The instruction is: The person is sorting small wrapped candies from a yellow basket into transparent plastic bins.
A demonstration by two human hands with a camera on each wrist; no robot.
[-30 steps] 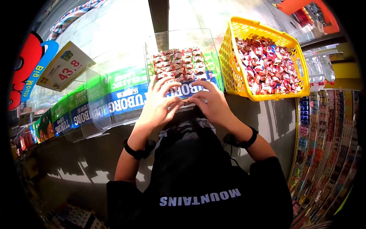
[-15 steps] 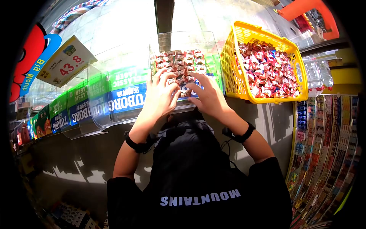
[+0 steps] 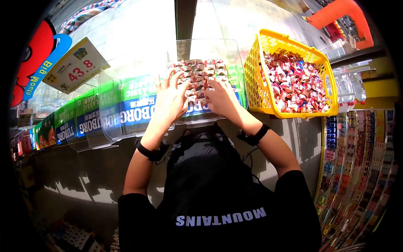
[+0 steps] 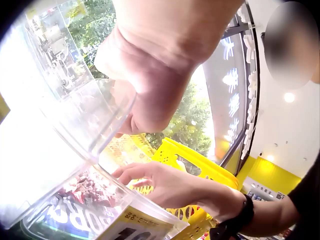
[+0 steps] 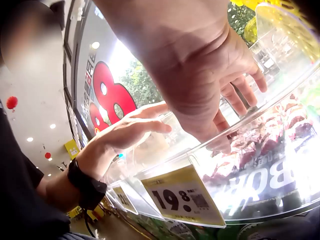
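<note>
Wrapped candies (image 3: 200, 68) stand in rows inside a clear bin (image 3: 208, 123). At the left side of the rows is the left hand (image 3: 171, 101), fingers spread and slightly bent, nothing seen in its grasp. The right hand (image 3: 224, 101) reaches over the front of the rows with bent fingers. In the right wrist view the right hand (image 5: 200, 80) has its fingers apart over the bin wall, thumb low by the candies (image 5: 245, 152), and the left hand (image 5: 117, 136) is beyond. The left wrist view shows the right hand (image 4: 167, 184) above the bin; the left hand's fingertips are hidden.
A yellow basket (image 3: 252, 84) piled with loose wrapped candies stands right of the bin. More clear bins (image 3: 110, 145) with green and blue boxes line the left, below a price sign (image 3: 76, 66). Stocked shelves (image 3: 357, 155) are at the far right.
The hands have drawn apart from their meeting point at the bin's front. The left moved slightly left; the right, fingers lowered, now lies over the front rows. The view has shifted slightly.
</note>
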